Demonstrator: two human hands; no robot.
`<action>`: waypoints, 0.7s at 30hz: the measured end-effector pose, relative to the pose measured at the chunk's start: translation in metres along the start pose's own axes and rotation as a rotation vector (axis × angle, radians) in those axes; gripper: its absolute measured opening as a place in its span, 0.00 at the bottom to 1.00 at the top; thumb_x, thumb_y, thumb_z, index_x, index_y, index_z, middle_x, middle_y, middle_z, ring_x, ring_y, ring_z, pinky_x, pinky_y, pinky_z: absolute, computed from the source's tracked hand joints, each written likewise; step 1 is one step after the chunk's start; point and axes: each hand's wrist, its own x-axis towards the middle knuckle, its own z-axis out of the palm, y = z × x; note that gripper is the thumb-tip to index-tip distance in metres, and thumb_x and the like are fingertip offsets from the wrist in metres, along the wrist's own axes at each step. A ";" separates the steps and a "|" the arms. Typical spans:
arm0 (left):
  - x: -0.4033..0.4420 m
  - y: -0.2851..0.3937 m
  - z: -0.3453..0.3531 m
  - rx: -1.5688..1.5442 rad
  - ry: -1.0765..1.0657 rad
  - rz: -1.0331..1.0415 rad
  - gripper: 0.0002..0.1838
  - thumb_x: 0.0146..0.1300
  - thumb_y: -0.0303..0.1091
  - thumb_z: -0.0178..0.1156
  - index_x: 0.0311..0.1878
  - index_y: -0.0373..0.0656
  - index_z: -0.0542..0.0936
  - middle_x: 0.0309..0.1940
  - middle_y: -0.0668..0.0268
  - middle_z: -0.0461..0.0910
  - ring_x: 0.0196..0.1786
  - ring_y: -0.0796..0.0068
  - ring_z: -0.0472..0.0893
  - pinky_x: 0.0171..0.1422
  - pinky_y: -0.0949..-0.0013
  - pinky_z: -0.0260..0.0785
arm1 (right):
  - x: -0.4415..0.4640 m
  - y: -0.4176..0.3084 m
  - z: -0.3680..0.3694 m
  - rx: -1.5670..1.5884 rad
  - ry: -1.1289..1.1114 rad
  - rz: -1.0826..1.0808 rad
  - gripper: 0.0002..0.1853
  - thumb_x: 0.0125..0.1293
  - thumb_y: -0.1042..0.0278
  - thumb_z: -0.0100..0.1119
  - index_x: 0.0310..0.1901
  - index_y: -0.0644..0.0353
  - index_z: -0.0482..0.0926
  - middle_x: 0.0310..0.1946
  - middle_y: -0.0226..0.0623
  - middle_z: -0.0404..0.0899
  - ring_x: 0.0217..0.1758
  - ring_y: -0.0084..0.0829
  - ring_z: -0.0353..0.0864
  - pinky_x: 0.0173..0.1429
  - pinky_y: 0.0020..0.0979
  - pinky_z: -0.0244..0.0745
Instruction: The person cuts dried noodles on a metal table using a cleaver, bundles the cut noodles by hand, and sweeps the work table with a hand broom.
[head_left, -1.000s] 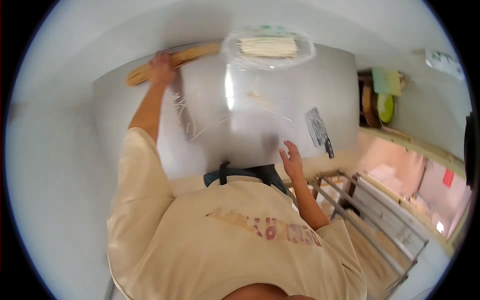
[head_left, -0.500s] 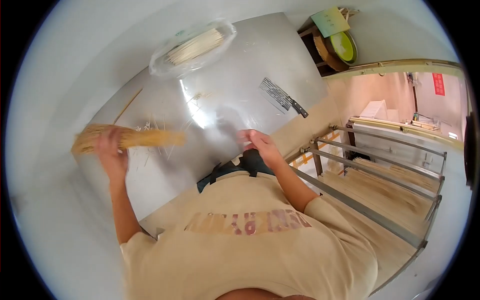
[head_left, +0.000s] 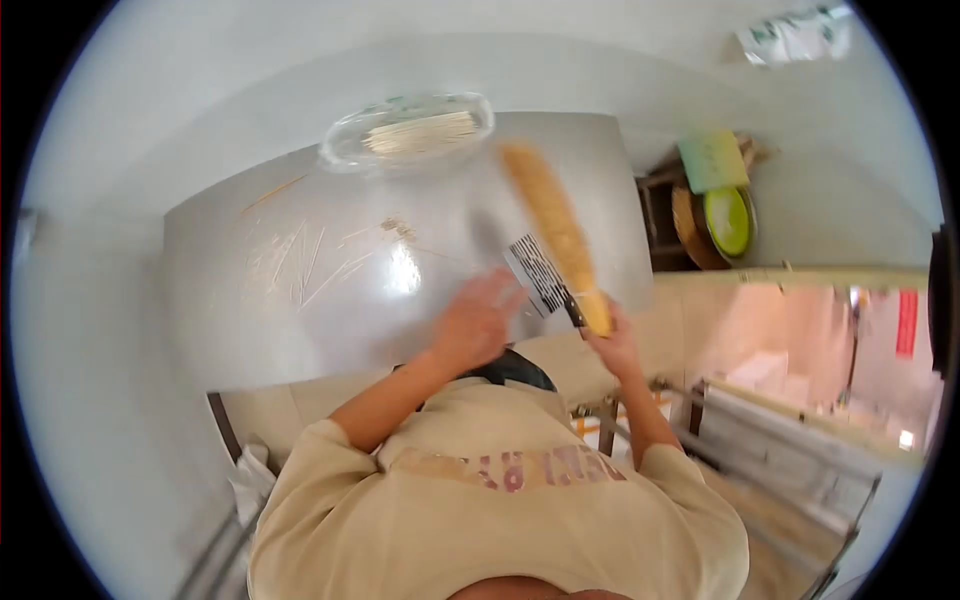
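Note:
My right hand (head_left: 615, 345) is closed around the near end of a bundle of thin yellow sticks (head_left: 555, 225). The bundle slants up and to the left, and its far end is blurred. Beside and partly behind it is a cleaver (head_left: 537, 272) with a patterned blade and a black handle. To the left of the blade, my left hand (head_left: 478, 318) is over the near part of the metal table (head_left: 350, 335). Its fingers are stretched out, smeared by motion, with nothing visible in them.
Loose thin sticks (head_left: 300, 262) and a small heap of bits (head_left: 400, 228) lie on the table. Pale sticks fill a clear plastic bag (head_left: 345, 150) at the far edge. A green bowl (head_left: 728, 222) stands at the right, with a metal rack (head_left: 790, 440) below it.
The bundle has gone from my left hand on the left to my right hand beside the cleaver. My left hand has come to the middle. The camera view has turned.

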 end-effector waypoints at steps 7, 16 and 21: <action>0.044 0.055 0.227 -0.081 -0.595 -0.263 0.35 0.75 0.55 0.49 0.79 0.50 0.59 0.42 0.52 0.84 0.35 0.54 0.84 0.36 0.54 0.76 | 0.173 0.118 -0.172 -0.564 0.481 -0.389 0.31 0.68 0.61 0.64 0.69 0.64 0.68 0.41 0.41 0.83 0.28 0.29 0.81 0.33 0.32 0.77; -0.026 0.048 0.281 0.113 -0.336 -0.594 0.20 0.69 0.45 0.57 0.59 0.46 0.71 0.39 0.53 0.81 0.39 0.57 0.85 0.38 0.54 0.78 | 0.218 0.156 -0.082 -0.382 0.058 0.039 0.40 0.66 0.43 0.62 0.74 0.54 0.63 0.47 0.55 0.85 0.45 0.51 0.87 0.51 0.47 0.80; -0.083 0.043 0.222 -0.021 -0.071 -1.077 0.25 0.60 0.31 0.57 0.61 0.45 0.67 0.44 0.44 0.82 0.45 0.38 0.83 0.49 0.42 0.74 | 0.141 0.063 -0.014 -0.319 -0.189 0.143 0.39 0.65 0.46 0.63 0.74 0.50 0.64 0.52 0.57 0.82 0.52 0.59 0.82 0.54 0.47 0.78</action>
